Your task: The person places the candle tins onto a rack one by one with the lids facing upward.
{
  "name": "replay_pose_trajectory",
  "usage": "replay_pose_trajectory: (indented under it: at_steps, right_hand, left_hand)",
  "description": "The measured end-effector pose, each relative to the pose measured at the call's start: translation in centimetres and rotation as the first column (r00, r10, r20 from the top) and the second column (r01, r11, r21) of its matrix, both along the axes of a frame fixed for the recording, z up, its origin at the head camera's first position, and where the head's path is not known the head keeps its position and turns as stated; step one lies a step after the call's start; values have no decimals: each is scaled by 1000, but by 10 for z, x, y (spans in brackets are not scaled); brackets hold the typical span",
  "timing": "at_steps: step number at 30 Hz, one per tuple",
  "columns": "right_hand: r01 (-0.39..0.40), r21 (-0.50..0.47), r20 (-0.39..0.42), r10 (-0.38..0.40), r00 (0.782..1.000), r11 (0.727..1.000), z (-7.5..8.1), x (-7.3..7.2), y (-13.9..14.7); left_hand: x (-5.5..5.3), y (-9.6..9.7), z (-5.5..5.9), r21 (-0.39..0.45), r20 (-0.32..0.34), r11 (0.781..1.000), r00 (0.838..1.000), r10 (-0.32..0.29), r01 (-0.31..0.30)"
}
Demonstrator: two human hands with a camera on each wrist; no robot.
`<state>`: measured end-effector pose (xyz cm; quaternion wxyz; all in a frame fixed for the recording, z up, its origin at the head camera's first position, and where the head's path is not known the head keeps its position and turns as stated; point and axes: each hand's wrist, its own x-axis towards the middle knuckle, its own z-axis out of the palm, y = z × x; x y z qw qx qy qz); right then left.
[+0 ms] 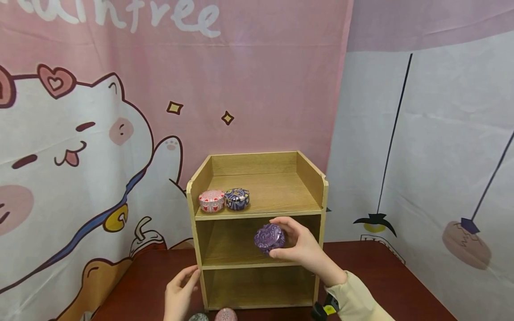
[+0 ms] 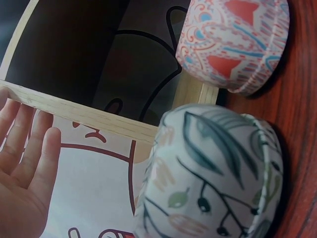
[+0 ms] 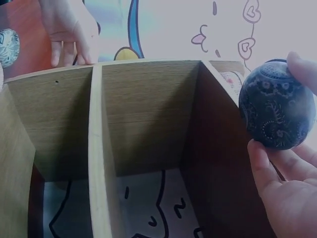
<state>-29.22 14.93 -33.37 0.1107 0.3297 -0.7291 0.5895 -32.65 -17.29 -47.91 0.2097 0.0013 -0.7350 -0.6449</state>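
Observation:
My right hand (image 1: pixel 299 245) pinches a small round purple patterned tin (image 1: pixel 270 237) between thumb and fingers, in front of the wooden shelf's middle compartment. In the right wrist view the same tin (image 3: pixel 277 106) looks dark blue, with pale swirls. My left hand (image 1: pixel 181 292) touches the left side of the wooden shelf (image 1: pixel 260 266); in the left wrist view its fingers (image 2: pixel 42 153) are mostly straight, tips at the panel's edge. On the top tier, at the left, a pink-and-red tin (image 1: pixel 211 201) stands beside a blue-and-yellow patterned tin (image 1: pixel 237 199).
Two more tins, one leaf-patterned (image 2: pixel 213 173) and one pink (image 1: pixel 226 314), stand on the dark red table (image 1: pixel 373 276) before the shelf. Raised walls edge the shelf's top tier on its sides and back. A printed cloth (image 1: pixel 273 89) hangs behind.

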Motion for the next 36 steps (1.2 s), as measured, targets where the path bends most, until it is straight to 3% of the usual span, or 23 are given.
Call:
replay_pose_trajectory:
  at_steps: [15, 27, 36]
  right_hand:
    - [27, -17, -18, -28, 999, 999, 19, 1, -1]
    - [60, -26, 80, -58, 995, 998, 41, -7, -5]
    - [90, 0, 64, -90, 994, 996, 54, -13, -3]
  left_hand:
    - [1, -1, 0, 12, 4, 1000, 1000, 19, -19]
    - [2, -1, 1, 27, -7, 1000, 1000, 6, -6]
    - [1, 0, 1, 33, 24, 999, 1000, -9, 9]
